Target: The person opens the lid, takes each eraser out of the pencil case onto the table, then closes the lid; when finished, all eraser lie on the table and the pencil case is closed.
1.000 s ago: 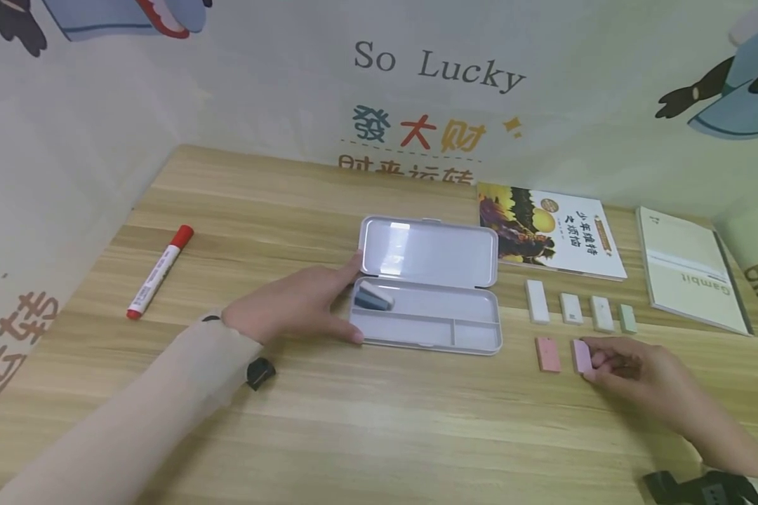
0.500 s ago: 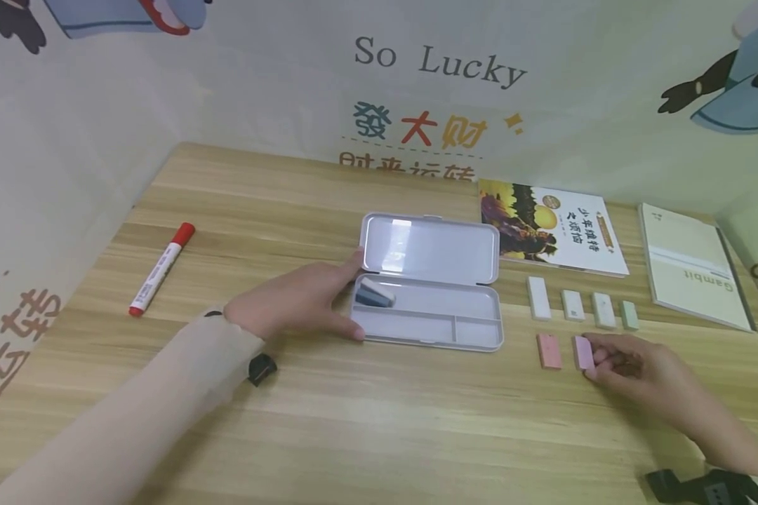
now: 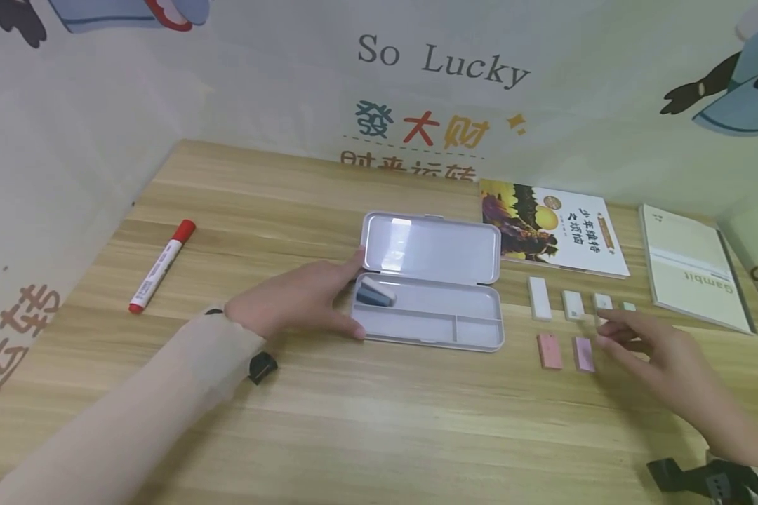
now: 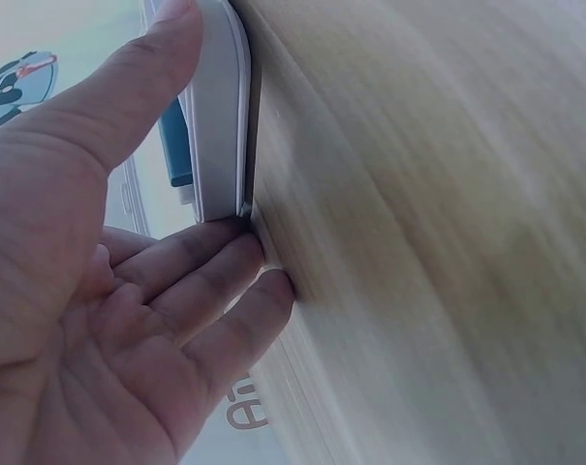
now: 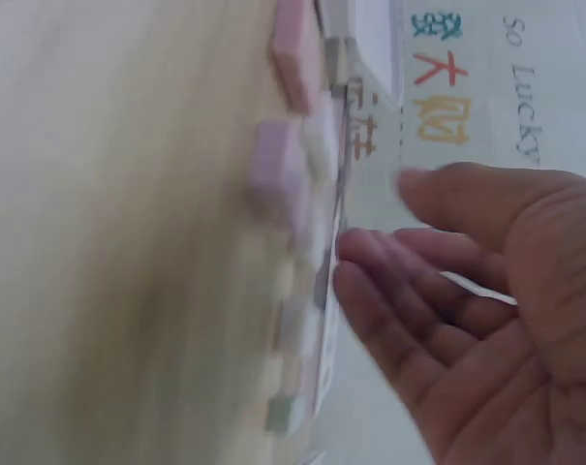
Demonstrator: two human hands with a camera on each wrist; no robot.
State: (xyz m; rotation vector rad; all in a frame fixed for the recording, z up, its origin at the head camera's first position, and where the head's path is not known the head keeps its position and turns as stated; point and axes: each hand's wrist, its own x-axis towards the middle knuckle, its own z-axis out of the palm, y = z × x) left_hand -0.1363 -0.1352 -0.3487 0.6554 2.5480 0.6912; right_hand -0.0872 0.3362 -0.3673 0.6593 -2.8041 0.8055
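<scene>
An opened pale pencil case (image 3: 426,280) lies mid-table, its lid folded back. My left hand (image 3: 293,297) holds the case's left end, thumb at the front edge and fingers around the side. A dark-blue-and-white eraser (image 3: 375,294) sits in the long rear compartment. My right hand (image 3: 665,351) hovers beside the lilac eraser (image 3: 584,354), with nothing seen between thumb and fingers. Left of the lilac one lies a pink eraser (image 3: 549,351). Behind them stands a row of white erasers (image 3: 540,299) and a small green eraser (image 3: 629,306), partly hidden by my right hand.
A red-capped marker (image 3: 162,266) lies on the left of the wooden table (image 3: 379,428). At the back right are an illustrated book (image 3: 568,231) and a pale notebook (image 3: 695,270). A printed curtain (image 3: 271,84) hangs behind the table.
My right hand has let go of the lilac eraser and lifted slightly up and to the right. The lilac eraser stays beside the pink one. My left hand stays at the case.
</scene>
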